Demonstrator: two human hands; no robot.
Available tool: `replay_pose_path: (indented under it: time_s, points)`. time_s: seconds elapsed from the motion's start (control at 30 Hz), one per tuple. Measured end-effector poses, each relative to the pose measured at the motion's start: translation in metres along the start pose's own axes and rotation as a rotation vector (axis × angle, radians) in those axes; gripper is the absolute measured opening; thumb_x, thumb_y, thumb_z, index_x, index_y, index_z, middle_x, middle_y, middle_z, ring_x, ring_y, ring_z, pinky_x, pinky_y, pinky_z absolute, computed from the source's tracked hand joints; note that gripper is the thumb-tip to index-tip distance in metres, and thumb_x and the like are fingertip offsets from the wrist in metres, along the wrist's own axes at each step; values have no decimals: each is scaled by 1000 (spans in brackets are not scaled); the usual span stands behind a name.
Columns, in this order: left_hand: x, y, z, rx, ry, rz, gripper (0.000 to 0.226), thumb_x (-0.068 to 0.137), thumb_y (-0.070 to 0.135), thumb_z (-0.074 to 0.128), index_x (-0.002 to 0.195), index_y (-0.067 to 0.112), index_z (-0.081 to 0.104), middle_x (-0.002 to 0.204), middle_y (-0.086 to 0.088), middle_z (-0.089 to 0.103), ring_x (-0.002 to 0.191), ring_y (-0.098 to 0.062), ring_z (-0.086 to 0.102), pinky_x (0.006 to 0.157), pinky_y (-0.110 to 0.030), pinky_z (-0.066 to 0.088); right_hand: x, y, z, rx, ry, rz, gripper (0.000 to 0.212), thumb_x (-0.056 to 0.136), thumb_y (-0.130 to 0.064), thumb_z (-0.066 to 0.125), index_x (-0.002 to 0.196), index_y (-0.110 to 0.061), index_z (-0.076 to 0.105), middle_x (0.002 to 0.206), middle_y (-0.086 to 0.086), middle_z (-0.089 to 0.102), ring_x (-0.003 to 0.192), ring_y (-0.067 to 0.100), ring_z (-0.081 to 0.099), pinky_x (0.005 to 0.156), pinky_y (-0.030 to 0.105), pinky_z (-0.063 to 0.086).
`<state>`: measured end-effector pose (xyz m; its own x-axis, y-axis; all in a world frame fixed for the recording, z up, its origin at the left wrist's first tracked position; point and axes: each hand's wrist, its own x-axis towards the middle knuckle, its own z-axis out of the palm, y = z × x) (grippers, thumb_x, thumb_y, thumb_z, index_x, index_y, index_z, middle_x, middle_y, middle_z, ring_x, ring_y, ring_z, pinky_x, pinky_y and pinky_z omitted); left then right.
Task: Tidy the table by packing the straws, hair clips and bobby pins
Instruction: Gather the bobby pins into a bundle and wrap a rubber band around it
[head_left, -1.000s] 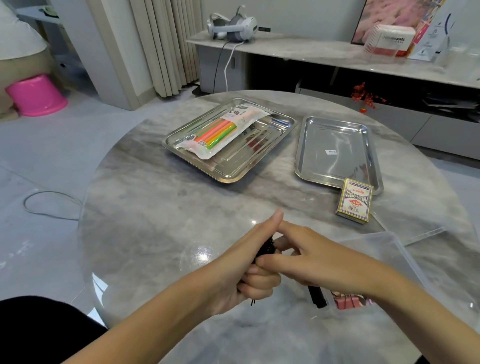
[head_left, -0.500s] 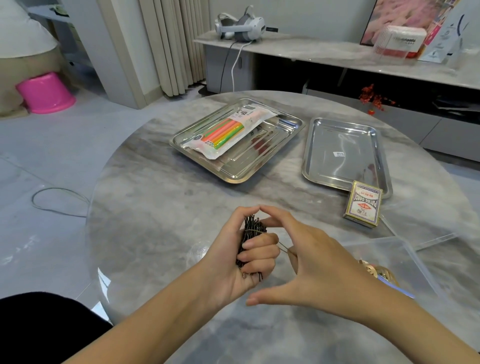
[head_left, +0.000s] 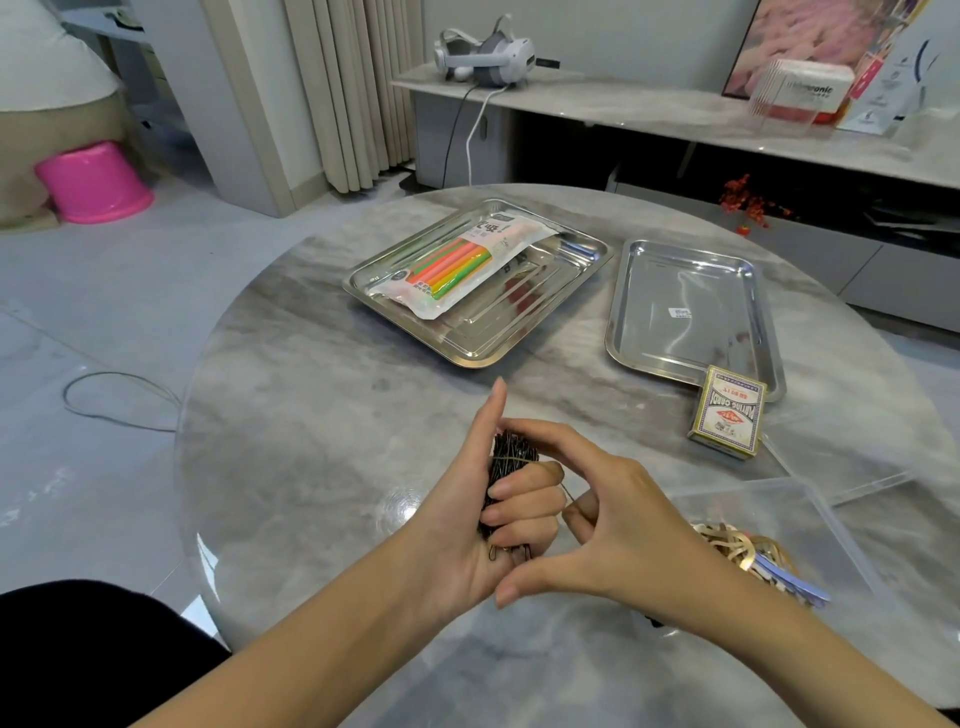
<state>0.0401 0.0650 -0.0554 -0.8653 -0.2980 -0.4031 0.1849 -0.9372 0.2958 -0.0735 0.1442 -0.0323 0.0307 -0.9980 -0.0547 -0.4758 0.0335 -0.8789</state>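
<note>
Currently: bobby pins (head_left: 506, 457) are a black bundle held upright just above the worktop (head_left: 311, 441), near its front edge. Left hand (head_left: 467, 525) has them, grip closed round the lower half, thumb straight up alongside. An elastic band (head_left: 519, 459) is looped round the top of the bundle and its free end is stretched to the right hand (head_left: 623, 530), whose grip pinches it, index finger arched over the pin tips.

Handling call: the bundle is light and each pin is stiff, smooth wire, so loose ones likely slide out endways or fan. Best hold is mid-bundle with an even squeeze. The band is stretchy and may slip off the tips.

Clear box (head_left: 810, 514) just right of the hands holds gold and blue hair clips (head_left: 753, 551). Straw pack (head_left: 457, 265) lies in a steel tray (head_left: 467, 353), well apart.
</note>
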Motion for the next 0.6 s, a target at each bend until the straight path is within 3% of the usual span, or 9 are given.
replay_pose_path:
  time_s: [0.13,0.23,0.27,0.33,0.43,0.6]
  points:
    - [-2,1,-3,93,68,-6,65,57,67,72,86,27,30,37,5,17,24,-8,22,24,-17,17,1,-1,2,-89,47,-50,83,53,-26,93,126,-32,53,91,-18,63,56,-9,52,49,5,31]
    - [-4,-2,-3,233,115,-2,73,52,75,68,82,24,26,34,4,18,23,-8,19,26,-14,11,-1,3,6,-219,66,-102,69,59,-41,87,118,-37,52,98,-23,61,69,-2,54,56,8,34]
    - [-4,-2,-2,252,129,12,72,53,76,66,84,21,31,34,4,18,23,-8,18,27,-13,9,-2,4,8,-259,71,-115,69,60,-48,84,119,-39,49,99,-26,60,73,1,55,58,9,35]
    - [-4,-2,-1,256,177,67,77,61,76,59,99,9,60,36,4,17,25,-7,16,30,-13,8,-3,5,10,-309,74,-132,68,64,-57,76,122,-42,44,97,-33,57,76,-4,56,61,9,39]
    - [-2,-3,0,244,237,108,76,69,72,54,116,14,67,38,5,15,29,-6,15,34,-17,10,-3,4,12,-426,65,-175,61,71,-62,67,124,-41,44,100,-37,54,73,-20,49,60,7,39]
    - [-3,-5,-2,185,228,70,76,69,69,58,117,10,67,37,8,17,31,-6,20,41,-18,27,2,11,10,-519,24,-179,58,74,-74,50,123,-47,35,110,-33,57,85,-3,62,63,19,48]
